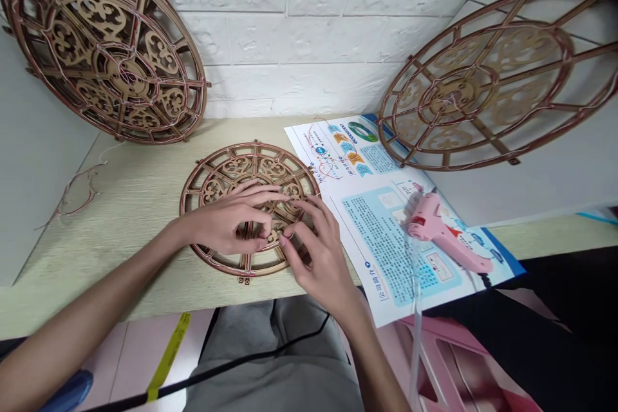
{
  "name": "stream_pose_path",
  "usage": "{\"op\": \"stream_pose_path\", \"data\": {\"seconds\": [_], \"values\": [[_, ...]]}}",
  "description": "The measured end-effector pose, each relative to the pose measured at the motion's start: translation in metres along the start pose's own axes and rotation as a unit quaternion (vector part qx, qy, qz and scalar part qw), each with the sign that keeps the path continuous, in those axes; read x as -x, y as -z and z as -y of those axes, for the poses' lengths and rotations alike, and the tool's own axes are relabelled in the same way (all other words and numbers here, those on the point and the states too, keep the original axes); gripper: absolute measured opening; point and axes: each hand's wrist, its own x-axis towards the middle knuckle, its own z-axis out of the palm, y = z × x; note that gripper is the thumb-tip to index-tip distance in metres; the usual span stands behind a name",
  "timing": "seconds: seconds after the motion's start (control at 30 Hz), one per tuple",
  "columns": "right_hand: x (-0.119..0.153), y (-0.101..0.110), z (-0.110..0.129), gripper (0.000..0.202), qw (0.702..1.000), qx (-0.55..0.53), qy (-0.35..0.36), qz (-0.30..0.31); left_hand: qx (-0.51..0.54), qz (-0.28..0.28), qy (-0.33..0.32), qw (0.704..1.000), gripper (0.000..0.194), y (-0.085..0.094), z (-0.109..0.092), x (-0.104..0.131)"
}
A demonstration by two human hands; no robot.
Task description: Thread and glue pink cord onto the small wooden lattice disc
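A round brown openwork frame [248,264] with scrollwork panels lies flat on the table before me, and thin red and white wires run along its ribs. My left hand [236,219] rests over its middle, thumb and index finger curled to a pinch, the other fingers stretched across the frame. Close by on the right, my right hand [321,251] pinches thumb and index finger together over the scrollwork. Whatever sits between the fingertips of either hand is too small to make out. Both hands hide part of the frame's centre.
Similar round frames lean at the back left [128,77] and on the right [454,100]. A pink glue gun [444,232] lies on a printed sheet [355,251] with wire scraps. Loose wires [80,193] lie at left. A black cable [241,364] crosses my lap.
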Motion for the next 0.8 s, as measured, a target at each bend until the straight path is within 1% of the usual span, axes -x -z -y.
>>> {"op": "stream_pose_path", "data": {"seconds": [0.1,0.3,0.47,0.7,0.8], "values": [[-0.0001,0.0003,0.0001,0.005,1.000,0.002,-0.003,0.000,-0.013,-0.013,0.007,1.000,0.015,-0.0029,-0.0019,-0.0013],[-0.0002,0.0006,0.0004,0.005,1.000,0.000,-0.006,-0.006,-0.034,-0.024,0.031,0.999,0.015,-0.0079,-0.0047,-0.0037],[-0.0004,0.0011,0.0009,0.006,1.000,-0.002,-0.002,-0.008,-0.035,-0.026,0.049,0.998,0.012,-0.0079,-0.0085,-0.0053],[-0.0007,0.0030,0.0029,0.008,1.000,-0.010,-0.006,-0.007,-0.004,-0.021,0.032,0.999,0.008,-0.0056,-0.0054,-0.0046],[-0.0009,0.0033,0.0033,0.009,1.000,-0.014,-0.010,-0.004,-0.012,-0.027,0.035,0.999,0.013,-0.0065,-0.0043,-0.0048]]}}
